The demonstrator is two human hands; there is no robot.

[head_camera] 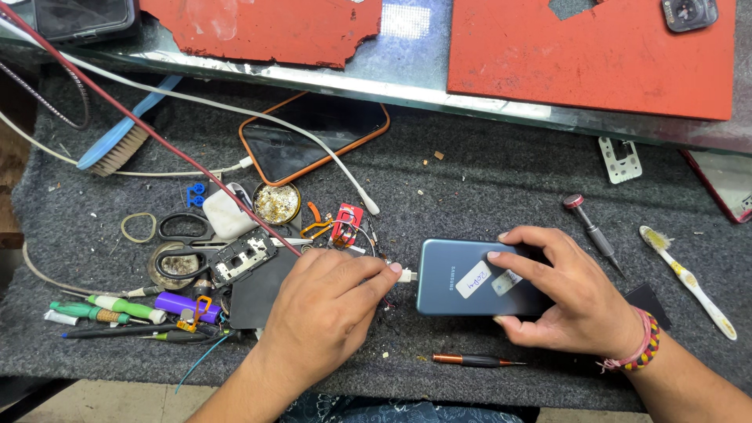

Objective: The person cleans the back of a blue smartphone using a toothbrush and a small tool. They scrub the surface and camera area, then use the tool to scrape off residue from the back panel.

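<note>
A blue-grey phone [454, 286] lies back up on the dark mat, with two small stickers on it. My right hand [560, 294] grips its right half, fingers over the top edge and thumb under the near edge. My left hand [325, 309] pinches a white cable plug [406, 275] at the phone's left end. The plug touches the phone's port; how deep it sits I cannot tell.
A small screwdriver [470, 360] lies near the front edge. Another screwdriver [593, 231] and a toothbrush [689, 280] lie to the right. A phone in an orange case [313, 137] sits behind. Scissors [184, 229], pens, a brush [117, 149] and parts crowd the left. Red mats [595, 59] rest on a glass shelf.
</note>
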